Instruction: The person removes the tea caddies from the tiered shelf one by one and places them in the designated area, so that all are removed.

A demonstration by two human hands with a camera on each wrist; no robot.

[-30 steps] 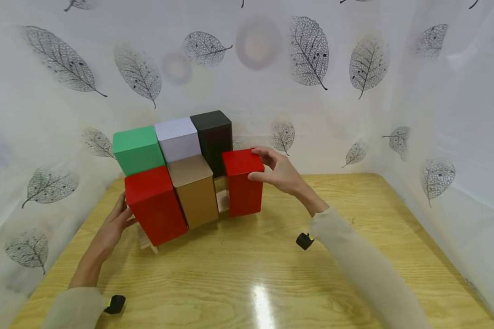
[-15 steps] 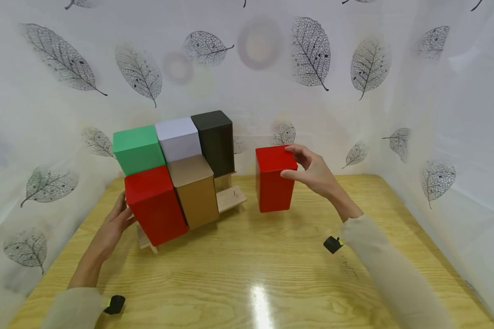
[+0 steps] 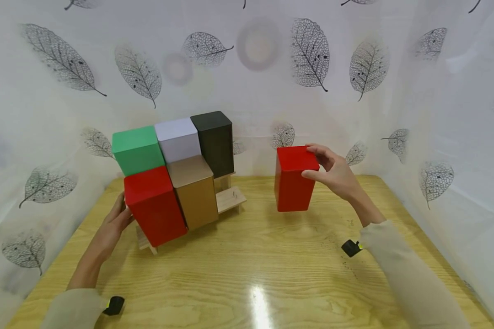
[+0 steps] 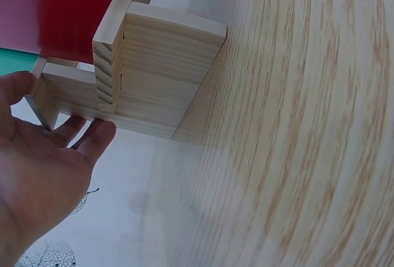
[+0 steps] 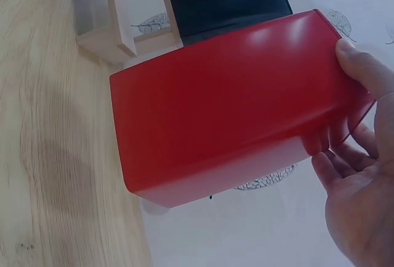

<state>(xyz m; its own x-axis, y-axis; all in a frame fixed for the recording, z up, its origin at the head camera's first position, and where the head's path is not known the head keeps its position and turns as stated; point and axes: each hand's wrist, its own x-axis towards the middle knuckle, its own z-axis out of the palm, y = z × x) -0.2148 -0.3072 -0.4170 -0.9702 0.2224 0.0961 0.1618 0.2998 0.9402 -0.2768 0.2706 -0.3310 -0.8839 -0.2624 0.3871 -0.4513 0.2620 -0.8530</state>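
My right hand (image 3: 339, 177) grips a tall red box (image 3: 295, 191) near its top, thumb on the front and fingers round the far side. The box hangs above the table in the right wrist view, apart from the stepped wooden rack (image 3: 231, 198). At the rack's left end my left hand (image 3: 108, 233) holds the wood; in the left wrist view its fingertips lie against the rack's end (image 4: 163, 70). On the lower step stand another red box (image 3: 156, 208) and a brown box (image 3: 196, 201). Green (image 3: 140, 153), white (image 3: 179, 142) and black (image 3: 216, 144) boxes fill the upper step.
A wood-grain table (image 3: 214, 283) lies under everything. White sheeting with leaf prints (image 3: 267, 96) rises behind it and along both sides. The bare right end of the rack's lower step sits beside the brown box. A small black wrist camera (image 3: 351, 248) hangs at the right sleeve.
My right hand has carried the red box to the right, away from the rack, baring the lower step's right end. My left hand has stayed at the rack's left end.
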